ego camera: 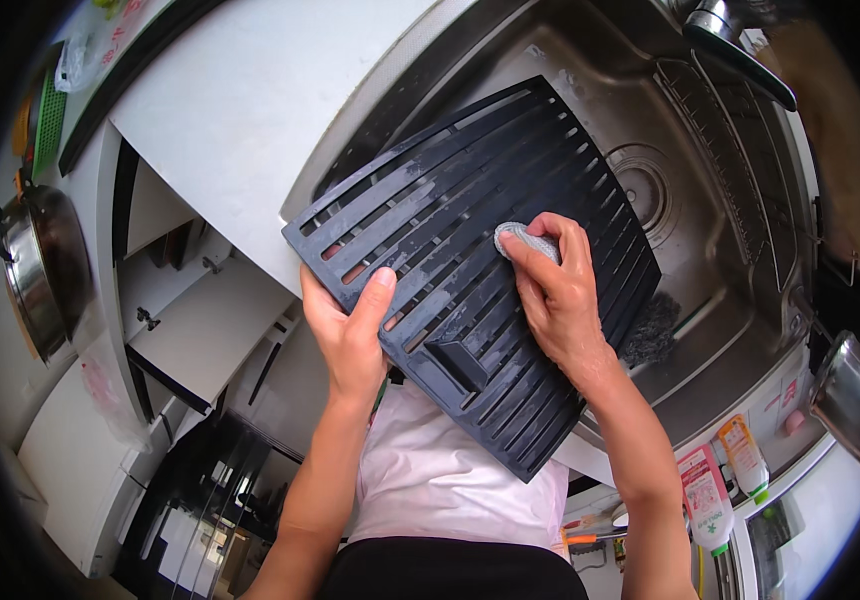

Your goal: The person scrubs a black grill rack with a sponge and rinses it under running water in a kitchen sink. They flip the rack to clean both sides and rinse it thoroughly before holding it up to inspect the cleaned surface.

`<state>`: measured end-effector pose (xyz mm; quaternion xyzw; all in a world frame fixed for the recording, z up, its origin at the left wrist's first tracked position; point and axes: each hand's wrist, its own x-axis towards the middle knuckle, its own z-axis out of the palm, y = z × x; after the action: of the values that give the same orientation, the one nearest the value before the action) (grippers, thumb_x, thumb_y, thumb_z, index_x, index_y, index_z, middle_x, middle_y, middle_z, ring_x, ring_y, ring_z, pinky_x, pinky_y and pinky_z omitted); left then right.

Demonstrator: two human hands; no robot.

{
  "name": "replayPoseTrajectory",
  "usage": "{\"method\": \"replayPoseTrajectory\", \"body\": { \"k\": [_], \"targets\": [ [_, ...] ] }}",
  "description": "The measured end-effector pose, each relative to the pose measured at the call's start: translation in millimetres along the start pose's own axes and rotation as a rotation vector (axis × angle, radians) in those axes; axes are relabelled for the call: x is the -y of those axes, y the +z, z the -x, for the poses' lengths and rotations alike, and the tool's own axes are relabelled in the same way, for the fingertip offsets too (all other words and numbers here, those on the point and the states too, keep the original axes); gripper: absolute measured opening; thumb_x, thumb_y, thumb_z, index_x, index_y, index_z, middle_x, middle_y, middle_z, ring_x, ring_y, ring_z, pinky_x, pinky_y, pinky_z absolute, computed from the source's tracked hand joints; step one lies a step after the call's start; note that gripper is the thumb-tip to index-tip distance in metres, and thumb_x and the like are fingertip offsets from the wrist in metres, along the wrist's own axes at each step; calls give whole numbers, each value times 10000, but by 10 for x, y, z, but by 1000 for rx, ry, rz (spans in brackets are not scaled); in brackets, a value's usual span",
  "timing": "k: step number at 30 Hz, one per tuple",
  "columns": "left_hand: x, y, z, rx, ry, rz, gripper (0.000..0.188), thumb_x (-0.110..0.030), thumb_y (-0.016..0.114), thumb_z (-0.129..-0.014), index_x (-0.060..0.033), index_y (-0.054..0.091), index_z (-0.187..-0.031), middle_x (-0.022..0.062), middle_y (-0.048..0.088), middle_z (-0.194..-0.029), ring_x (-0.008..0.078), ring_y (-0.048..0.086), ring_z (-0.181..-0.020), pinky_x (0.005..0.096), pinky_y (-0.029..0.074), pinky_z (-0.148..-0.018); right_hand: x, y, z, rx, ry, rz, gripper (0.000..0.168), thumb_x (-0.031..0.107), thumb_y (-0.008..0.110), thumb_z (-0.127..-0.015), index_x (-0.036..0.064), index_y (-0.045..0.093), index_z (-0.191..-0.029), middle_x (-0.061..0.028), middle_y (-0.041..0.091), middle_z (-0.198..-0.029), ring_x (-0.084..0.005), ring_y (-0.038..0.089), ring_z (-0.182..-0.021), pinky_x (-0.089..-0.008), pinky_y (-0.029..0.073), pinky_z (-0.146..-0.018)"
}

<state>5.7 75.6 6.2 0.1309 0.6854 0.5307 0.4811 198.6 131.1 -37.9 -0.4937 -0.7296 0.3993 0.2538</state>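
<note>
My left hand [355,322] grips the near left edge of a dark slatted plastic panel [430,202], thumb on top and fingers underneath. The panel is wet, with pale patches between its slots, and is tilted over the near left part of a stainless steel sink [707,315]. In my right hand [561,292] is a grey scrubbing pad [524,241], pressed on the middle of the panel. A raised block [458,364] stands on the panel's near side. A dark steel-wool scourer [651,326] lies in the sink beside the panel's right edge.
A faucet [737,52] reaches over the sink from the far right. A wire rack [737,157] stands along the right wall of the sink, near the drain [636,191]. White countertop [250,112] lies left. Below it is an open cabinet [197,322]. Bottles [707,495] stand lower right.
</note>
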Motion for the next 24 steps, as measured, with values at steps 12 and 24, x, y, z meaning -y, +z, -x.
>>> {"method": "replayPoseTrajectory", "body": {
  "k": [12, 24],
  "targets": [
    [23, -47, -28, -24, 19, -62, 490, -46, 657, -849, 19, 431, -1278, 129, 556, -1151, 163, 556, -1017, 316, 456, -907, -302, -23, -130, -43, -3, 170, 388, -157, 612, -718, 27, 677, -1054, -172, 541, -996, -336, 540, -910, -383, 474, -781],
    [44, -2, -13, -20, 58, 18, 460, -39, 650, -848, 1, 429, -1250, 126, 580, -1066, 141, 609, -861, 257, 538, -693, -248, -94, -145, 80, -140, 130, 406, -163, 596, -692, 0, 647, -1060, -185, 548, -1008, -348, 542, -924, -394, 479, -801]
  ]
}}
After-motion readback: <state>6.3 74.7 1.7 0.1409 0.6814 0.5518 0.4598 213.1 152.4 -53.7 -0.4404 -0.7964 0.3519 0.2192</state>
